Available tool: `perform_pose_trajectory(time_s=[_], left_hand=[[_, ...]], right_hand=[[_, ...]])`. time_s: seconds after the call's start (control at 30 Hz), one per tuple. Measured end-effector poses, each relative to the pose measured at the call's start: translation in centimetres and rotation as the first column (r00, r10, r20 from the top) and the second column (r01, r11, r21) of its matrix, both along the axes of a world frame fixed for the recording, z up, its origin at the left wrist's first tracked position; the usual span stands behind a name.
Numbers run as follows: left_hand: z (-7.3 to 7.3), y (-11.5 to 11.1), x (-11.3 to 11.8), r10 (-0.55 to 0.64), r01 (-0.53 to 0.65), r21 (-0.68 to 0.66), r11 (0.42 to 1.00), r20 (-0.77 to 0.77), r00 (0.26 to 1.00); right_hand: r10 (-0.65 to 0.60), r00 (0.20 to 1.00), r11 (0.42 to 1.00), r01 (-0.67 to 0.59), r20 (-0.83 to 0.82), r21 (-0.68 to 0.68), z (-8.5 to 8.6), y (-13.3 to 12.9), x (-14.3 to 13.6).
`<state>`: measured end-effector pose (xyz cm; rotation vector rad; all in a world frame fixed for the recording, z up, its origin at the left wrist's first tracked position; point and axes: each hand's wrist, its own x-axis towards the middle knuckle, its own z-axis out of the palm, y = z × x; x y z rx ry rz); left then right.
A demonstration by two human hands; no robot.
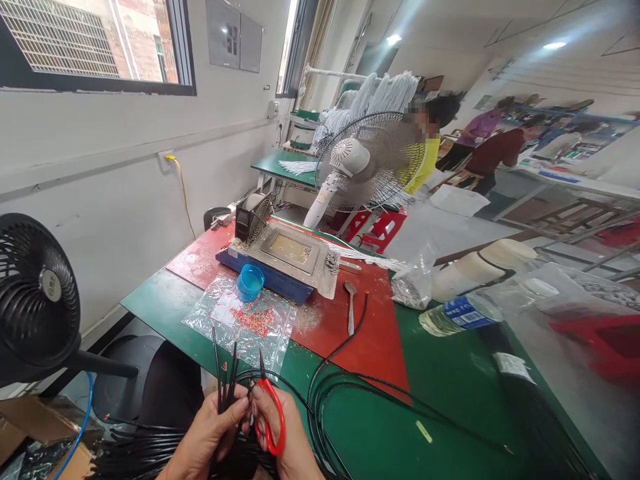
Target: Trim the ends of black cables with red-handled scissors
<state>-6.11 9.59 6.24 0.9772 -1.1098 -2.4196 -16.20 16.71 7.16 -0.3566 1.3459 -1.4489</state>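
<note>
My left hand point(213, 423) is closed around several black cables point(232, 383), whose ends stand up above the fingers, some with a reddish or coppery tip. Close beside it, my right hand point(293, 433) grips red-handled scissors point(278, 417), their dark narrow blades pointing up and away from me. The fingertips of both hands nearly meet at the cables; whether they touch I cannot tell. A thick bundle of black cables point(137, 453) lies under and left of my hands. Looped black cable point(320, 407) rests on the green tabletop at my right.
Ahead, a clear plastic bag point(200, 320) carries red and yellow scraps and a blue cup point(250, 285). Behind stands a blue-based metal heating unit point(280, 280). A spoon point(350, 310) lies on the red mat point(375, 340). Fans stand left point(50, 287) and ahead point(350, 160). People work beyond.
</note>
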Motion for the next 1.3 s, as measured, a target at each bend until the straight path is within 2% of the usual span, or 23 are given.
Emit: perform_pose_trajectory(time_s=[0.1,0.23,0.5,0.63,0.73,0.83,0.97,1.03,1.17,1.3], left_hand=[[0.0,0.0,0.0,-0.022,0.023,0.03,0.999,-0.018,1.0],[0.1,-0.1,0.1,-0.086,0.085,0.005,0.996,0.005,0.996],[-0.3,-0.3,0.2,-0.143,0.143,-0.015,0.99,-0.024,0.989],[0.1,-0.1,0.0,-0.082,0.082,0.009,0.997,0.002,0.997],[0.7,0.0,0.0,0.004,-0.005,0.028,1.0,0.04,0.999],[1.0,-0.1,0.2,0.088,-0.089,0.045,0.995,0.038,0.995],[0.7,-0.5,0.5,0.094,-0.097,0.066,0.993,0.052,0.994],[0.4,-0.6,0.6,0.087,-0.091,0.067,0.994,0.06,0.994],[0.2,-0.5,0.6,0.107,-0.111,0.067,0.992,0.066,0.992],[0.7,-0.3,0.6,0.125,-0.13,0.052,0.99,0.086,0.988]], right_hand=[[-0.04,0.996,0.999,0.038,0.076,0.024,0.5,-0.2,0.0],[-0.034,0.997,0.999,0.034,0.069,0.003,1.0,-0.3,0.1],[-0.036,0.989,0.999,0.035,0.14,0.011,0.3,-0.1,0.4],[-0.014,0.997,1.0,0.014,0.081,0.0,-0.4,0.1,0.3],[0.076,0.995,0.996,-0.079,-0.061,-0.043,-0.7,0.6,0.1],[0.163,0.975,0.977,-0.18,-0.153,-0.111,-0.2,1.4,0.1],[0.306,0.95,0.942,-0.311,-0.056,-0.124,0.7,2.5,0.5],[0.338,0.941,0.935,-0.337,-0.008,-0.108,0.9,2.8,0.7],[0.287,0.957,0.954,-0.283,0.037,-0.096,0.5,3.1,1.0],[0.266,0.96,0.962,-0.26,0.085,-0.082,0.6,3.2,1.2]])
